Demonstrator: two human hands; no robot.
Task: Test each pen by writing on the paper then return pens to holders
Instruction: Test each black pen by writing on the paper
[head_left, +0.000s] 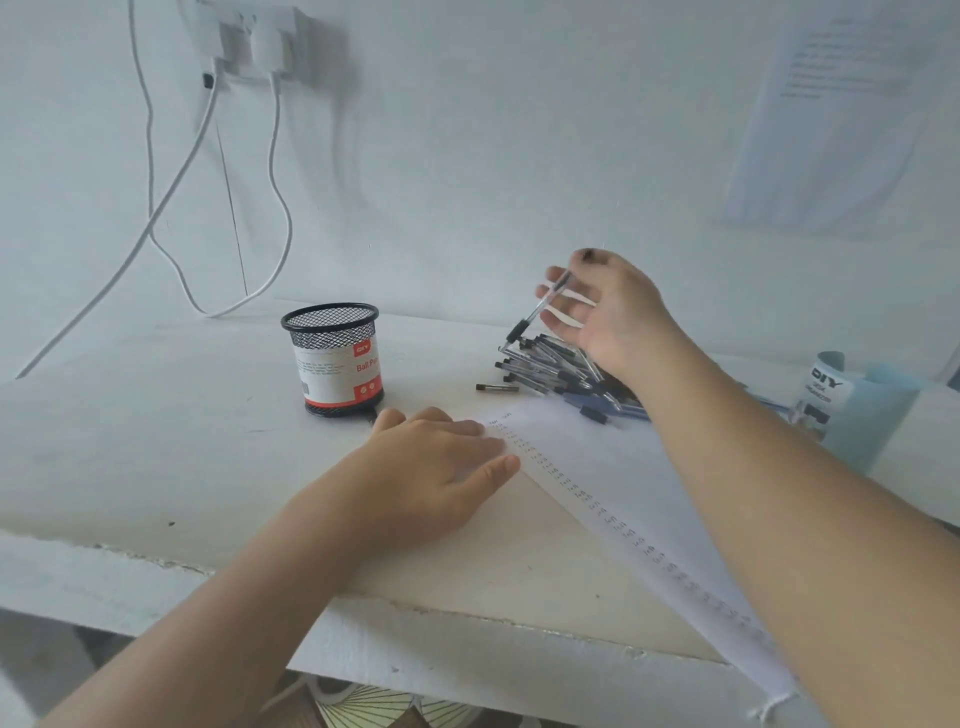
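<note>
My right hand (610, 306) is raised above a pile of pens (550, 371) at the back right of the table and pinches one clear pen with a black cap (540, 306), tip slanting down toward the pile. My left hand (441, 462) lies flat, fingers straight, pressing the left edge of a white paper (618, 488) that carries a row of small written marks. A black mesh pen holder (335, 358) with a red and white label stands left of the pile; I see no pens in it.
A light blue organizer (852, 405) with a "DIY" label sits at the far right. White cables (171, 208) hang from wall sockets at the back left. A single pen (496, 387) lies apart from the pile. The table's chipped front edge (467, 618) runs below my arms.
</note>
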